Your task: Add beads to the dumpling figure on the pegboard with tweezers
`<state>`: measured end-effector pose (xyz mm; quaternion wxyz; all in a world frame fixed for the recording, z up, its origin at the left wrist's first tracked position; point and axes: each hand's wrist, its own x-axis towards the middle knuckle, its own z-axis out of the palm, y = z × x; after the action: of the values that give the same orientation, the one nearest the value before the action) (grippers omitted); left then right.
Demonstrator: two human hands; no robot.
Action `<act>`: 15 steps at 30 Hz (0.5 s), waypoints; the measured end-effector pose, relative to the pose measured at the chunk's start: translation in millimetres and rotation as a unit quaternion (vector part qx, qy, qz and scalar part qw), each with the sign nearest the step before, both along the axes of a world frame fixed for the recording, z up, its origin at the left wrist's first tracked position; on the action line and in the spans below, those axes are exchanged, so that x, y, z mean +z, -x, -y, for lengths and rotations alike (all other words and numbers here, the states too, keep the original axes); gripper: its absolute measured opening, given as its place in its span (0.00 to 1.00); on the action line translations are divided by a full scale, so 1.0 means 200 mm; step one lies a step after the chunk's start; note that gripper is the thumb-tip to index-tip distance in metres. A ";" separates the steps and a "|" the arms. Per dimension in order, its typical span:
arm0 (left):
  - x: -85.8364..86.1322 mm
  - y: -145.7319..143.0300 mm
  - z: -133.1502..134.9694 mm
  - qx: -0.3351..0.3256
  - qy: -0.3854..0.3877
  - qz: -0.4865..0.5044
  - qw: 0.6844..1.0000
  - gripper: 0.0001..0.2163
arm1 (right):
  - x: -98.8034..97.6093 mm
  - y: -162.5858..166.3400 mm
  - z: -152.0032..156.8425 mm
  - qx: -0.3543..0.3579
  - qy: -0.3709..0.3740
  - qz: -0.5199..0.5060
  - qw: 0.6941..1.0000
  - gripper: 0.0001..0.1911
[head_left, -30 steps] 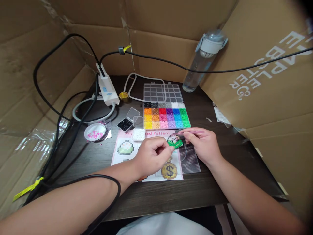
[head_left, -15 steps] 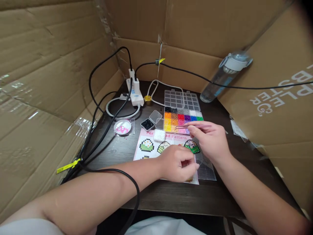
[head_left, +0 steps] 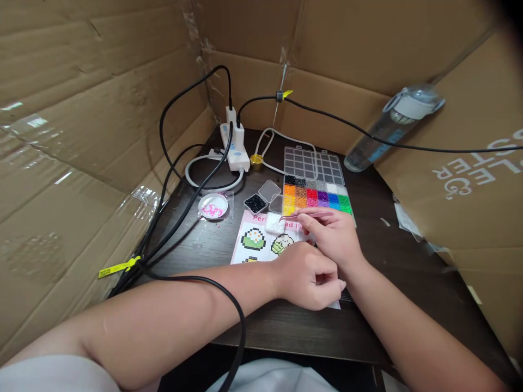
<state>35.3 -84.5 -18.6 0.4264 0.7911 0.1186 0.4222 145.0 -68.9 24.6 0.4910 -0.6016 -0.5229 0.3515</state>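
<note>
Pink tweezers point(head_left: 316, 214) are pinched in my right hand point(head_left: 334, 239), their tip at a small open box of white beads point(head_left: 275, 223). Below it, my left hand point(head_left: 308, 276) rests with curled fingers over the printed bead pattern sheet point(head_left: 237, 251); anything in those fingers is hidden. My hands cover most of the clear pegboard and the bead piece on it. A small box of black beads point(head_left: 255, 203) stands open to the left of the white one. Behind them lies a compartment case of coloured beads point(head_left: 322, 197), its lid open.
A white dish point(head_left: 213, 207) with pink and white beads sits at the left on a clear pegboard. Behind are a power strip point(head_left: 237, 152), a yellow cup point(head_left: 256, 160) and a water bottle point(head_left: 392, 128). A black cable point(head_left: 235, 299) loops over my left forearm. Cardboard walls enclose the table.
My right hand has moved the tweezers left and toward me, from over the coloured bead case to the white bead box. It now covers the bead piece. The view has shifted slightly.
</note>
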 end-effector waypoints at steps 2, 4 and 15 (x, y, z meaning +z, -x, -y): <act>0.00 0.00 0.00 -0.005 -0.001 -0.009 1.000 0.12 | -0.01 0.00 0.00 -0.007 0.005 0.010 1.000 0.03; 0.00 0.00 0.00 -0.009 0.002 -0.018 1.000 0.12 | -0.01 0.00 0.00 -0.018 0.008 0.016 1.000 0.03; 0.00 0.00 0.00 -0.003 0.016 -0.026 1.000 0.12 | -0.02 0.01 -0.01 -0.010 0.025 0.002 1.000 0.03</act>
<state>36.1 -85.0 -19.1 0.4372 0.7954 0.1339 0.3977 142.1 -66.3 19.6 0.4781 -0.6198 -0.5086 0.3584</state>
